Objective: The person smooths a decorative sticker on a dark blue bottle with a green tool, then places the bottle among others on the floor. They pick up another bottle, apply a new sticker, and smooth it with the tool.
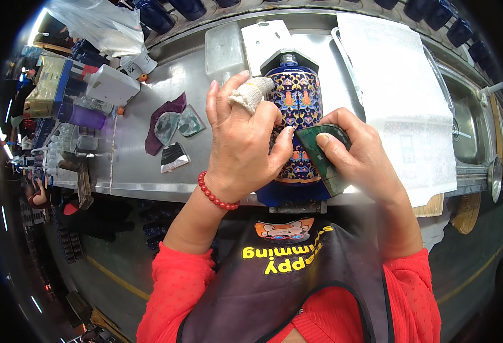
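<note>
A dark blue bottle (297, 123) lies in front of me, its neck pointing away, with an ornate, colourful patterned band round its body. My left hand (243, 137) is on the bottle's left side, fingers spread, thumb against the pattern. White cloth (251, 93) is wrapped round one of its fingers. My right hand (361, 146) grips a flat green scraper-like piece (323, 157) between thumb and fingers, its edge at the bottle's right side. Beneath the bottle is a support (297, 207), mostly hidden.
The metal worktop (143, 154) carries purple, green and black flat pieces (168, 128) at left. A clear container (224, 48) and a white plate-like piece (265, 37) stand beyond. White printed sheets (397, 108) lie at right, beside a sink (469, 128). Dark blue bottles (154, 14) line the back.
</note>
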Demonstrator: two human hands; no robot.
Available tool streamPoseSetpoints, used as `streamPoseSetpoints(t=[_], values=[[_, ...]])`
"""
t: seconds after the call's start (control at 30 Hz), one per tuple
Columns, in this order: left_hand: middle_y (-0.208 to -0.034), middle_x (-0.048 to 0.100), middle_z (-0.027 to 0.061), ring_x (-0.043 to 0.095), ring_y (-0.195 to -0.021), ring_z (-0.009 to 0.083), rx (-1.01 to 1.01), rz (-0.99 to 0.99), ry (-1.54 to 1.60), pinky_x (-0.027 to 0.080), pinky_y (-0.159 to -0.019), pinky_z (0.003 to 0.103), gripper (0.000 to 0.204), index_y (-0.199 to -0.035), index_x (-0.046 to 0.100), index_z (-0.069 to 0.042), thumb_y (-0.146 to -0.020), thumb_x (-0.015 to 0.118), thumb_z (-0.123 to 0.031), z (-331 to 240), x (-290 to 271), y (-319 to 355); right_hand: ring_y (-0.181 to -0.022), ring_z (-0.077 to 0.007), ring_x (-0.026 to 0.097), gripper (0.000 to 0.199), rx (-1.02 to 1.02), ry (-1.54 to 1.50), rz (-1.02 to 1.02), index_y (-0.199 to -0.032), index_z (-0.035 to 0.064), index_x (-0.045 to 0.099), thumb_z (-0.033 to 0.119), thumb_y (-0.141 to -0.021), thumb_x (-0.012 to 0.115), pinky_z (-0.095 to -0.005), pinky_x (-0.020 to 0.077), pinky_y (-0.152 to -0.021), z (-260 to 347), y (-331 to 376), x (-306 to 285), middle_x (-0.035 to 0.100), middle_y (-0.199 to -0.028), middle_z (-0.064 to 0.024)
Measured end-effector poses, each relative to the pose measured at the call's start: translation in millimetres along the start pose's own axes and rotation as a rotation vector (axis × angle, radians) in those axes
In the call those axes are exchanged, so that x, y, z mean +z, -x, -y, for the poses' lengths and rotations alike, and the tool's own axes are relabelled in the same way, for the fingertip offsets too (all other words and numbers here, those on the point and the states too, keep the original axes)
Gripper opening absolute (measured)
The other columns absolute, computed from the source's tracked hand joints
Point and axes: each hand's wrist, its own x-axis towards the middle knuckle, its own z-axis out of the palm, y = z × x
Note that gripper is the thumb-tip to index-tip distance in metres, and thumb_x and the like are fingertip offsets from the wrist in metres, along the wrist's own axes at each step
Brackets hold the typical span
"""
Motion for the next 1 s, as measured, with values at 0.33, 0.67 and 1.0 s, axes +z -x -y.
streamPoseSetpoints(t=[0.33, 0.67, 1.0], values=[[-0.112, 0.063, 0.0211, 0.043, -0.133, 0.0416, -0.015, -0.021, 0.018, 0.021, -0.115, 0.061, 0.016, -0.088, 0.063, -0.008, -0.081, 0.072, -0.018, 4.9, 3.9, 3.0, -0.073, -0.0316, 0.068, 0.019, -0.041, -0.004, -0.032, -0.102, -0.0028, 0.062, 0.014, -0.093, 0.064, -0.0385, 0.0531, -0.07, -0.3, -0.7, 1.5, 0.068, -0.083, -0.0207], [-0.12, 0.054, 0.0305, 0.041, -0.127, 0.0496, -0.203, -0.06, 0.248, 0.03, -0.109, 0.057, 0.026, -0.088, 0.06, -0.003, -0.077, 0.079, -0.017, -17.2, 8.5, 27.2, -0.083, -0.0101, 0.056, 0.016, 0.045, -0.067, -0.055, -0.104, -0.0027, 0.062, 0.009, -0.093, 0.063, -0.0262, 0.0479, -0.076, 0.2, 6.4, -7.5, 0.062, -0.088, -0.0054], [-0.13, 0.062, 0.0246, 0.042, -0.134, 0.0449, -0.173, -0.18, 0.435, 0.022, -0.117, 0.056, 0.053, -0.122, 0.066, -0.001, -0.098, 0.061, -0.048, -12.3, 23.3, 53.0, -0.084, -0.0064, 0.052, 0.013, 0.035, -0.132, -0.082, -0.104, -0.001, 0.06, 0.01, -0.098, 0.06, -0.0234, 0.0459, -0.076, -11.2, 16.5, -13.0, 0.06, -0.09, -0.0013]])
